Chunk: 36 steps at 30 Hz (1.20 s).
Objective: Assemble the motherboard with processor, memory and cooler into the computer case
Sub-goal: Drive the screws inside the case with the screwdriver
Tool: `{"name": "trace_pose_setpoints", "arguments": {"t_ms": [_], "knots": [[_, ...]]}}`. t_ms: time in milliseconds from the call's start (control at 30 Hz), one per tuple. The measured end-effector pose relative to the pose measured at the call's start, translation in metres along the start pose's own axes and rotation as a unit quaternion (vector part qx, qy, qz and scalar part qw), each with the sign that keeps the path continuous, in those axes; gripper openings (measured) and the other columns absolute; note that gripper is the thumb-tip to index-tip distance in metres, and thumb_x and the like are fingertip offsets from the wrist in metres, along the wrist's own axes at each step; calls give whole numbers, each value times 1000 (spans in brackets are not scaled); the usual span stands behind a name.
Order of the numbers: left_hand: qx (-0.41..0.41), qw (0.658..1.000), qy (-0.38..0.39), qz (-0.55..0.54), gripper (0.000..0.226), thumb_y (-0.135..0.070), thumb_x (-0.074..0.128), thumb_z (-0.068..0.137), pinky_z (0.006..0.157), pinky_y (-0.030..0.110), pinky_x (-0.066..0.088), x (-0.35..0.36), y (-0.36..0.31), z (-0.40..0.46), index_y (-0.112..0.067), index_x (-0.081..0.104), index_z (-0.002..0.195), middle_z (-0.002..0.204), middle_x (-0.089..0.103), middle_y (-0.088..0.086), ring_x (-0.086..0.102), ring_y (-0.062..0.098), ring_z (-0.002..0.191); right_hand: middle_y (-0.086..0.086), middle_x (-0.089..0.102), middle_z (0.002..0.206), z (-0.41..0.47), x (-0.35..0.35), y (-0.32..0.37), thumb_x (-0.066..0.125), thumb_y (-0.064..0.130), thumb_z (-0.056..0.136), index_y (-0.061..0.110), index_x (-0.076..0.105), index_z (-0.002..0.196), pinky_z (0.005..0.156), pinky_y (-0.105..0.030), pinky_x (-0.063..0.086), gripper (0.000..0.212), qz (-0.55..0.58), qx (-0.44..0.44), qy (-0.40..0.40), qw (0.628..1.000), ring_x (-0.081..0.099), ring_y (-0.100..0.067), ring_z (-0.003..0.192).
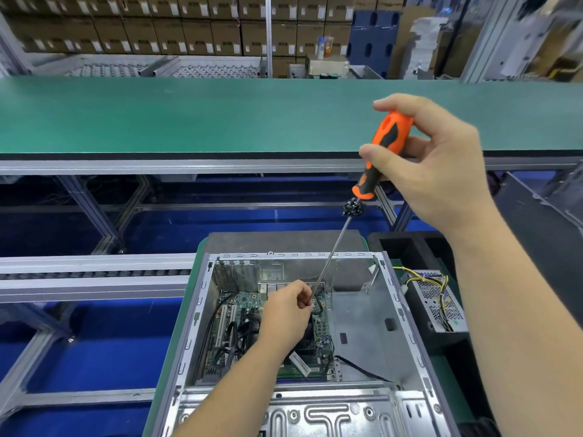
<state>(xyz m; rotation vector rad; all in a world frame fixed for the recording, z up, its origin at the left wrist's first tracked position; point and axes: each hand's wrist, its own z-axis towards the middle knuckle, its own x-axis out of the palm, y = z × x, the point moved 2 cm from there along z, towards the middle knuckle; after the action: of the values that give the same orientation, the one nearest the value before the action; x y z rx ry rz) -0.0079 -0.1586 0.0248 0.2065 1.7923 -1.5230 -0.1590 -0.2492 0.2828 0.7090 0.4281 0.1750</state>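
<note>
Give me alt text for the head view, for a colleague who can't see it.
A person's right hand grips a long screwdriver by its orange handle, while the left hand pinches the shaft near the tip over the motherboard inside an open computer case. A power supply with yellow wires sits outside the case, to its right.

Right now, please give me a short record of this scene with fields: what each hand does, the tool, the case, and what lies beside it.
right hand: grips the orange handle of the screwdriver
left hand: pinches the shaft near its tip
tool tip: hidden by the fingers
screws: a cluster clings to the shaft under the handle
computer case: open, lying flat
motherboard: inside the case
power supply: outside, to the right of the case
</note>
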Motion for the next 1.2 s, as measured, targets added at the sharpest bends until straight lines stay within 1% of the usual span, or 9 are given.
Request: {"name": "trace_pose_setpoints", "arguments": {"t_ms": [33,133,233,333,567,867,1033,1133,1200], "knots": [[5,1000,5,13,31,-8,74,83,70,23,50,2,-1,0,-31,54,76,75,62,-12,58,9,73,12,62,87,0,0,2,75,12,88,32,62,123,71,-34,63,43,10,7,22,1000,72,-21,77],[30,996,38,80,21,-13,71,84,75,29,52,9,-9,3,-29,57,85,82,64,-11,59,12,83,0,70,104,1,-2,5,70,8,87,35,60,130,79,-34,62,51,60,29,76,995,74,-25,93],[74,983,79,148,17,-14,63,83,78,36,53,22,-22,7,-27,58,92,89,65,-4,58,19,92,-14,68,106,-1,-2,3,76,9,84,33,58,128,77,-34,62,53,36,31,69,996,73,-25,88],[101,973,91,186,22,-16,67,82,82,35,51,32,-33,17,-32,59,94,91,64,-2,57,20,94,-19,67,100,-6,-5,-3,78,10,84,28,60,120,75,-37,63,44,26,32,50,998,72,-31,88],[61,973,84,205,18,-17,68,79,80,36,50,45,-22,35,-27,60,91,91,63,0,56,24,95,-18,64,93,-21,-6,-23,78,2,85,22,61,116,65,-34,63,40,33,71,40,996,69,-30,72],[44,975,89,200,18,-18,68,82,83,37,49,51,-9,38,-29,59,93,93,63,-3,54,23,100,-20,66,98,-25,-6,-35,78,6,85,24,60,117,69,-35,63,41,14,82,32,996,70,-31,80],[37,978,82,186,27,-29,73,83,79,32,45,50,-3,38,-35,57,104,98,53,-3,57,26,95,-16,65,94,-23,-4,-39,78,6,86,21,61,118,66,-30,63,40,13,75,28,997,72,-26,76],[80,967,90,225,43,-42,76,80,91,34,42,48,1,38,-31,58,118,119,56,-8,49,20,108,-16,65,94,-23,-4,-43,79,6,85,23,61,118,67,-33,63,40,6,77,23,997,71,-29,77],[68,962,85,251,55,-52,76,77,98,36,41,42,6,37,-28,59,123,124,52,-8,45,19,113,-16,65,96,-24,-3,-46,79,8,85,24,61,117,69,-35,63,40,-1,81,21,996,69,-32,81]]}}
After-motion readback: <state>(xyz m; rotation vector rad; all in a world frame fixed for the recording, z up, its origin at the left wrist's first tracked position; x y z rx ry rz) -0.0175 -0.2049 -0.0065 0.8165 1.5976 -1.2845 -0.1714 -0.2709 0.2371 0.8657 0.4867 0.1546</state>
